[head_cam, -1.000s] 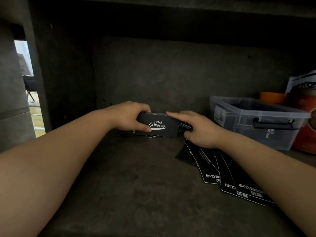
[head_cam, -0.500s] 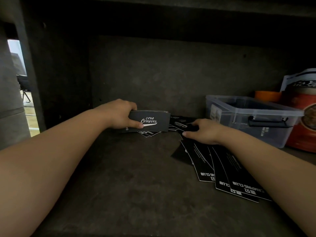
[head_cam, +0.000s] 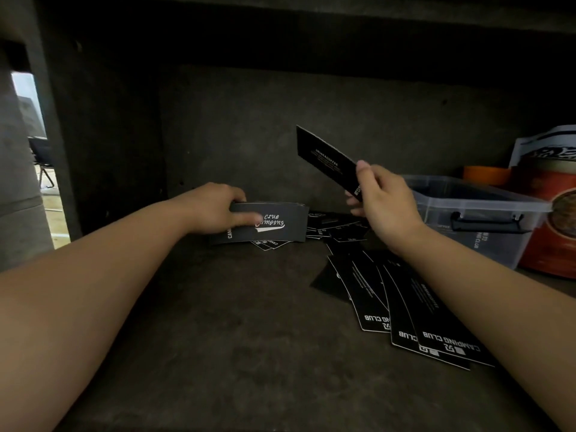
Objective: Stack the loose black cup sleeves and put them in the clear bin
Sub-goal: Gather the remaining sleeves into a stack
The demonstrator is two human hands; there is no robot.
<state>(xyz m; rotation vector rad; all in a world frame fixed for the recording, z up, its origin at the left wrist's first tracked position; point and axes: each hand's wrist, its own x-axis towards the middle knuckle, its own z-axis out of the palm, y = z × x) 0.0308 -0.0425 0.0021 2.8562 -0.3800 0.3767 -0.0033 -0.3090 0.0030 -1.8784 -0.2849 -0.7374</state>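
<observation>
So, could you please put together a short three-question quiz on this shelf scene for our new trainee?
1. True or false: the right hand holds a single sleeve lifted above the shelf.
2. What does the left hand grip?
A. the clear bin
B. an upright stack of sleeves
C. an orange tub
3. Fill in: the clear bin stands to the ____ of the loose sleeves lying flat on the shelf.

Key:
1. True.
2. B: the stack of sleeves stands on edge under the fingers.
3. Right.
</observation>
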